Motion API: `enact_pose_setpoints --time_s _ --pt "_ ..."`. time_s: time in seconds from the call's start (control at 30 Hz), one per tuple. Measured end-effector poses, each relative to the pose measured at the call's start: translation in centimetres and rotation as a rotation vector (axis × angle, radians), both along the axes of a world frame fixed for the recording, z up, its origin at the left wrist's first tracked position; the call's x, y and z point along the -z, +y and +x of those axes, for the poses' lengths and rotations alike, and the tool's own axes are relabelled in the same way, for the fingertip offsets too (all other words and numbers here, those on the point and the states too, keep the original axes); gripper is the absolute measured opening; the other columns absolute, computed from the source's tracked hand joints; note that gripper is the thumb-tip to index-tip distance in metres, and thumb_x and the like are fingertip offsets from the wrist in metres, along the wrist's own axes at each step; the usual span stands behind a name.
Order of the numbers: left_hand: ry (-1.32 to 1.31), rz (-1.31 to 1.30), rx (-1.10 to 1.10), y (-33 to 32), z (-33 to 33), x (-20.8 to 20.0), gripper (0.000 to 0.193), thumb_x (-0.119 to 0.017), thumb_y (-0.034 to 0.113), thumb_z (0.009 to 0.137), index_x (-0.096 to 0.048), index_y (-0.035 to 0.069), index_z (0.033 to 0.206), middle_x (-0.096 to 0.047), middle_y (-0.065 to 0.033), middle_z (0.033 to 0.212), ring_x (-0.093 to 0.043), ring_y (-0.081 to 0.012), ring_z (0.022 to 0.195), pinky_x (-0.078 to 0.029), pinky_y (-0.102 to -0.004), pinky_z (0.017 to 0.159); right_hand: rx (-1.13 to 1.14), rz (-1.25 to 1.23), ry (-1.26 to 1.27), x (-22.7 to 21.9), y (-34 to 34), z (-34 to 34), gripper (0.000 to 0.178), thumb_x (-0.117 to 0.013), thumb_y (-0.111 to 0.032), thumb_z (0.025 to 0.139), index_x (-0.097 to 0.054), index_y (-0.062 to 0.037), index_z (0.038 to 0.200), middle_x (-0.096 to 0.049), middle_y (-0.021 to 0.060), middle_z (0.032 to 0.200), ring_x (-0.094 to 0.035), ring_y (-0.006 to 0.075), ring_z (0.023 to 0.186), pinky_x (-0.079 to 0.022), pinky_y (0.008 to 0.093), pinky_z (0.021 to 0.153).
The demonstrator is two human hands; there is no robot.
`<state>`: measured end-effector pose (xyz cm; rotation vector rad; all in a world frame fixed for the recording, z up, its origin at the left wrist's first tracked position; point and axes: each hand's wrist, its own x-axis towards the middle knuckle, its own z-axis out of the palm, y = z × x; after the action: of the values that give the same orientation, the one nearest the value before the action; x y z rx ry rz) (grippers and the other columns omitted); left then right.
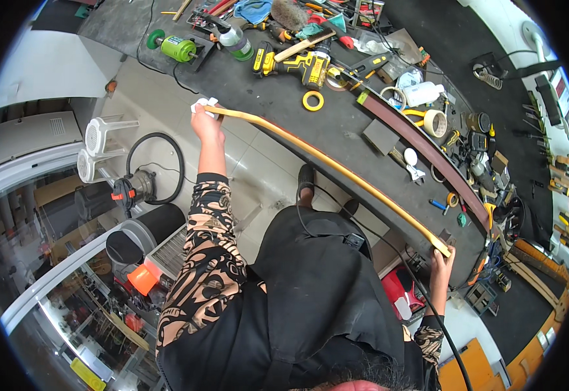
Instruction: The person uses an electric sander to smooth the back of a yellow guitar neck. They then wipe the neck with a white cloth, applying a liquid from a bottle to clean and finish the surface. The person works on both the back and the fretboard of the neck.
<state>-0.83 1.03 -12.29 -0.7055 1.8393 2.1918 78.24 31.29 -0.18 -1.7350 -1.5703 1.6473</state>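
A long, thin, honey-coloured wooden strip (pixel 336 165) with a slight bend slants across the view, from upper left to lower right, in front of the dark workbench (pixel 265 91). Its far left end is in my left hand (pixel 206 124), whose closed fingers also grip a crumpled white cloth or paper (pixel 205 104). At the lower right, my right hand (pixel 440 264) is closed around the other end. Part of the strip lies over the bench's front edge in this view; whether it touches the bench I cannot tell.
On the bench are a yellow cordless drill (pixel 310 68), a yellow tape roll (pixel 304 101), a grey block (pixel 381 136), a long maroon strip (pixel 442 161) and many tools. To the left stand white stools (pixel 95 137) and a vacuum cleaner (pixel 142 186). A black cable (pixel 398 251) crosses beside me.
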Motion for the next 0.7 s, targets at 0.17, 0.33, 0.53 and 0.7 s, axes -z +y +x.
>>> enact_pose_setpoints --time_s 0.17,0.33,0.53,0.7 --pt "0.046 0.222 0.083 -0.4 -3.8 1.4 0.036 -0.038 0.034 0.125 -0.054 0.006 0.142 -0.072 -0.02 0.135 -0.076 -0.0387 0.123 -0.061 -0.0595 0.102 0.35 -0.207 0.468 1.9 -0.7 -2.9 0.032 -0.066 -0.021 0.108 -0.068 -0.0089 0.137 -0.048 0.018 0.177 -0.053 0.0265 0.151 -0.039 0.0432 0.129" --pt "0.102 0.331 0.197 -0.4 -6.9 4.0 0.036 -0.032 0.027 0.126 -0.05 0.002 0.144 -0.069 -0.0318 0.143 -0.071 -0.0462 0.133 -0.061 -0.0623 0.112 0.443 -0.132 0.405 7.4 -0.9 -5.5 0.064 -0.058 -0.01 0.104 -0.047 -0.0052 0.167 -0.047 0.0137 0.179 -0.045 0.0287 0.161 -0.038 0.0437 0.127" --pt "0.274 -0.333 0.34 1.9 -5.6 4.5 0.025 -0.055 0.019 0.122 -0.067 -0.002 0.129 -0.076 -0.0159 0.121 -0.076 -0.0275 0.108 -0.062 -0.0516 0.101 0.502 -0.085 0.381 10.0 -1.1 -5.9 0.071 -0.051 0.0 0.099 -0.04 -0.0014 0.169 -0.044 0.0174 0.178 -0.045 0.0305 0.162 -0.04 0.0452 0.128" --pt "0.568 -0.729 0.436 -0.7 -7.6 5.7 0.025 -0.059 0.018 0.12 -0.07 -0.003 0.128 -0.076 -0.0132 0.118 -0.075 -0.0229 0.1 -0.065 -0.043 0.087 0.432 -0.024 0.144 11.7 -1.5 -6.4 0.064 -0.05 0.002 0.103 -0.045 -0.0033 0.166 -0.063 0.0113 0.149 -0.063 0.0201 0.129 -0.053 0.0305 0.101"
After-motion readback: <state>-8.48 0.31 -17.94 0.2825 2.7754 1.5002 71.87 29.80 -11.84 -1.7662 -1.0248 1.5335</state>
